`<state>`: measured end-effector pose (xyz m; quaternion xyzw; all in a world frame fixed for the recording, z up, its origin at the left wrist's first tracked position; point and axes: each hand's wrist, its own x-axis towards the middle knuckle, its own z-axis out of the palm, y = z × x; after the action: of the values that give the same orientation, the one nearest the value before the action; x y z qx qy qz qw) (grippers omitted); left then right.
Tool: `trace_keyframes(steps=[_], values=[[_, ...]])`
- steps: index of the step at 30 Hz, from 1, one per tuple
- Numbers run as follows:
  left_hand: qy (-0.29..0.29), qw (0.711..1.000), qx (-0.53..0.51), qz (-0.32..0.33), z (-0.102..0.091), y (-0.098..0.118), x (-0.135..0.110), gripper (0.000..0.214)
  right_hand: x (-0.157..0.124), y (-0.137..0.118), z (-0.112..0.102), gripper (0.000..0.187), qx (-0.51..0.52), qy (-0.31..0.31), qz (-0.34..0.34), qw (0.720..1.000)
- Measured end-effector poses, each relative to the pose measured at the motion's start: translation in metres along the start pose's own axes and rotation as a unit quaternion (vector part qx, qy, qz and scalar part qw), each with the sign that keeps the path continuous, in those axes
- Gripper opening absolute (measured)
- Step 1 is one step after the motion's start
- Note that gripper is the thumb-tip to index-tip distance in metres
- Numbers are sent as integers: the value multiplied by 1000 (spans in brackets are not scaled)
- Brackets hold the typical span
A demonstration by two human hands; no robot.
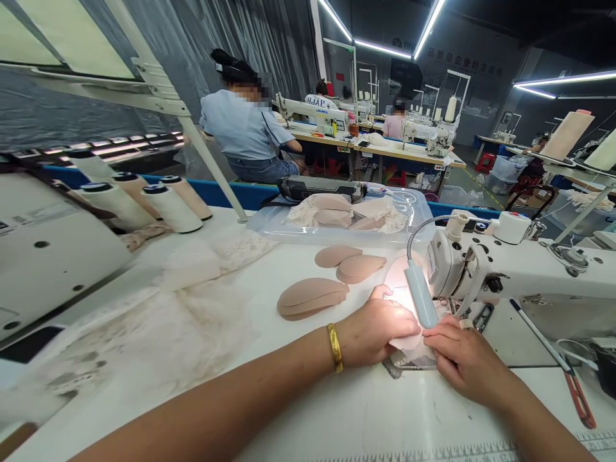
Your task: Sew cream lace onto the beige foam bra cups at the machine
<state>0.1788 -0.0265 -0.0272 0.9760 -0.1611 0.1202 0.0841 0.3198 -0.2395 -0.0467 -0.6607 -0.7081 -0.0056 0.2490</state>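
Observation:
My left hand [385,327], with a gold bracelet at the wrist, is closed on a pale pink fabric piece [407,342] at the sewing machine [447,263]. My right hand [464,356] is beside it, with fingers bent and pressed together at the fabric's right edge. Between the fingertips of both hands, the small lamp [421,298] hides part of the cloth and glares on it. The needle area is mostly hidden. Left of my hands lie several beige-pink bra cup pieces [312,297], some stacked.
A clear plastic tray [418,212] behind holds lace-edged cup pieces. Thread cones [173,208] stand at left near sheer lace fabric [192,321]. A red-handled tool [580,398] lies right, with a ruler strip [433,454] along the front. A co-worker [243,122] sits beyond.

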Motion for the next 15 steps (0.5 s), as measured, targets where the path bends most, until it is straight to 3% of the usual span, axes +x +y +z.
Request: trace_keyframes(steps=[4,15], values=[[8,1000,-24,17,2,-2,-1,26,-2,3,1,37,-9,10,-2,1000],[17,1000,2,14,9,-14,3,32,-3,12,5,34,-88,16,43,995]])
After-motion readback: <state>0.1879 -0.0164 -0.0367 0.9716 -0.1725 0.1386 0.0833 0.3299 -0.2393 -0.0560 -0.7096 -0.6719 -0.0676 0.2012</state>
